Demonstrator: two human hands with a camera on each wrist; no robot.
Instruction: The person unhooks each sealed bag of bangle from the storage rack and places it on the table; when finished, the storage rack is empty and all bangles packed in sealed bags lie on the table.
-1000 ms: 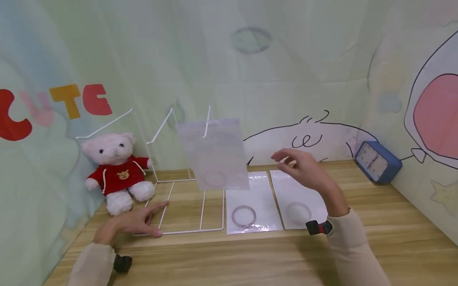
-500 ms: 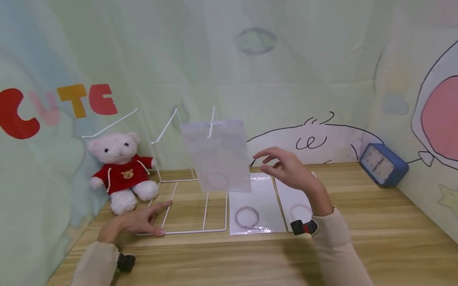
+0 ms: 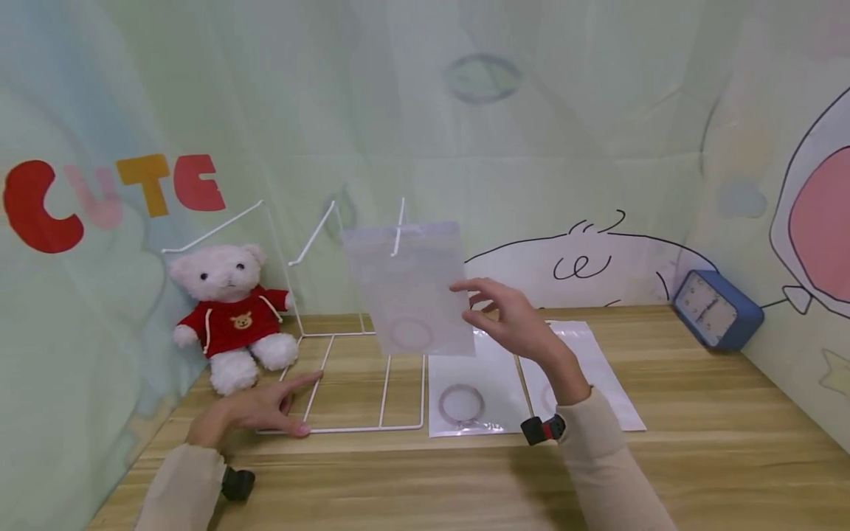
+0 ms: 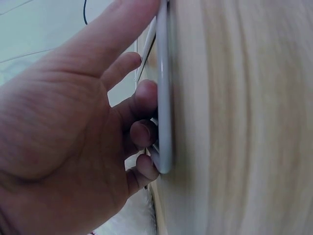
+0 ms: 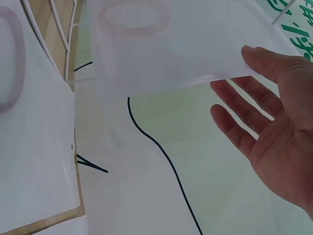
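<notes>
A white wire rack [image 3: 423, 391] with upright hooks stands on the table. From its right hook hangs a translucent plastic bag [image 3: 398, 284] with a pale ring printed or held low in it. My left hand [image 3: 259, 409] rests on the rack's base, thumb and index finger spread along the wires. In the left wrist view its fingertips touch a base wire [image 4: 165, 98]. At the bag's right edge is my right hand [image 3: 508, 313], thumb and fingers apart. In the right wrist view the thumb lies before the bag's edge and the fingers behind it; the index finger is hidden.
Two similar bags, a nearer one [image 3: 488, 383] and one farther right [image 3: 591, 369], lie flat on the table right of the rack. A plush bear [image 3: 229, 324] in a red top sits left of it. A blue clock [image 3: 717, 310] stands at the far right.
My right hand has moved left, from above the lying bags to the hanging bag's edge. The left hand stays on the rack's base. The whole head view has shifted slightly.
</notes>
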